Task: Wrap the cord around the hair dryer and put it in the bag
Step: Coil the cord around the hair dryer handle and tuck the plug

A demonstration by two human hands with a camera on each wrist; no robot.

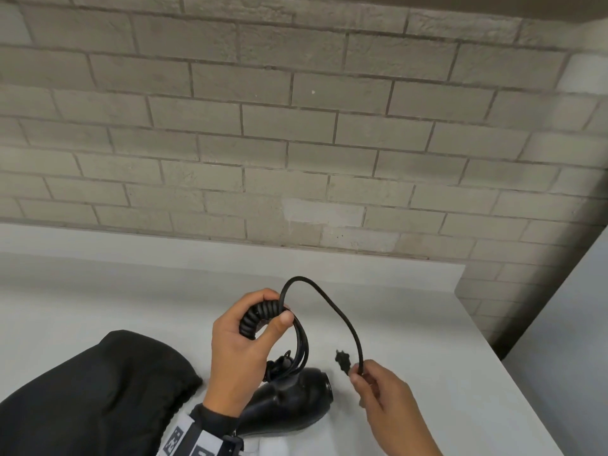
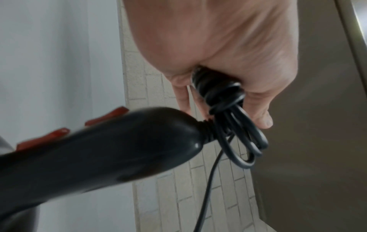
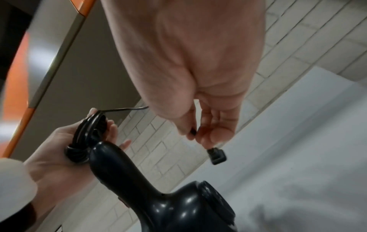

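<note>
My left hand (image 1: 277, 307) grips a bundle of coiled black cord (image 1: 251, 319) above the white table. Several cord loops (image 2: 241, 141) hang from the fist by the handle end of the black hair dryer (image 1: 289, 401), which has red buttons (image 2: 42, 138). The dryer's handle points up at that hand, and I cannot tell whether its body rests on the table. A free length of cord (image 1: 342, 320) arcs right to my right hand (image 1: 360, 376), which pinches it just behind the plug (image 1: 341, 359). The plug (image 3: 217, 157) dangles past the fingertips. The black bag (image 1: 98, 390) lies at the lower left.
The white table (image 1: 444, 340) runs back to a pale brick wall (image 1: 296, 126). Its right edge (image 1: 523, 390) slants down beside a grey floor strip. A wrist strap with printed markers (image 1: 184, 439) sits on my left forearm.
</note>
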